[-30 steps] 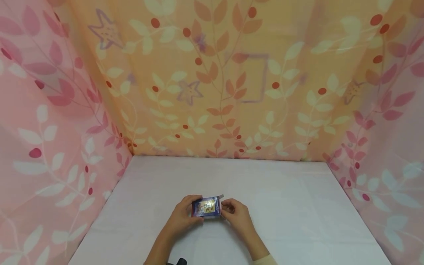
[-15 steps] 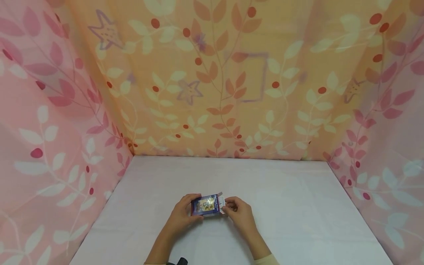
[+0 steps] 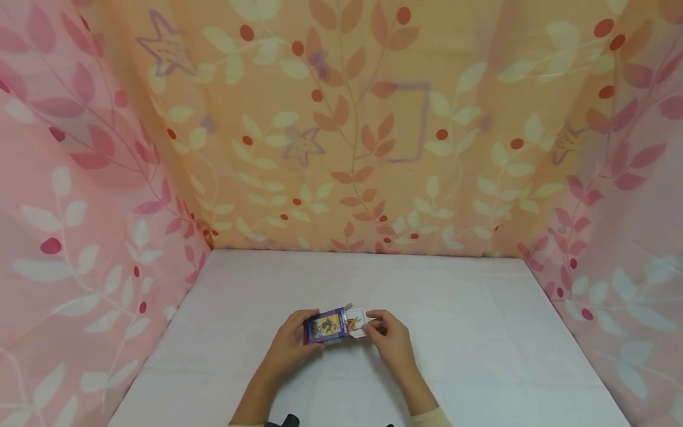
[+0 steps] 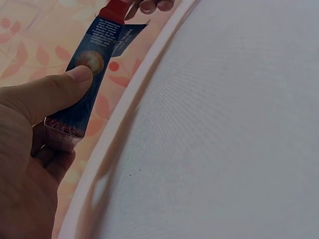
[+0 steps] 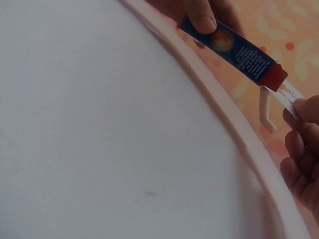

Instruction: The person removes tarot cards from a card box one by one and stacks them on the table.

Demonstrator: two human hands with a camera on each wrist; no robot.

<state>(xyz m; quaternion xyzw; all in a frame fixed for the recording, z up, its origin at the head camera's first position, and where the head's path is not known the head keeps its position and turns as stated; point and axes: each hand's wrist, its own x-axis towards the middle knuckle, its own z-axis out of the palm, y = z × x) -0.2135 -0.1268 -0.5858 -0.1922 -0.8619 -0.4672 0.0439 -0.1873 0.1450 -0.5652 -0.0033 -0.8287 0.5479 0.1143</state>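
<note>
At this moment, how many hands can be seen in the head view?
2: the left hand grips the blue box; the right hand pinches the card that sticks out of the box's open end.

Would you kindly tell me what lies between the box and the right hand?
In the head view, at least one white-bordered card bridges them, sticking out of the box, its outer end pinched by the right hand.

Loads of room's offered across the bench [image 3: 491, 320], but the gap between left grip [image 3: 290, 339] and right grip [image 3: 393, 340] is blocked by box [image 3: 325, 327] and card [image 3: 356, 323] (back's walled off by patterned cloth [image 3: 341, 148]).
</note>
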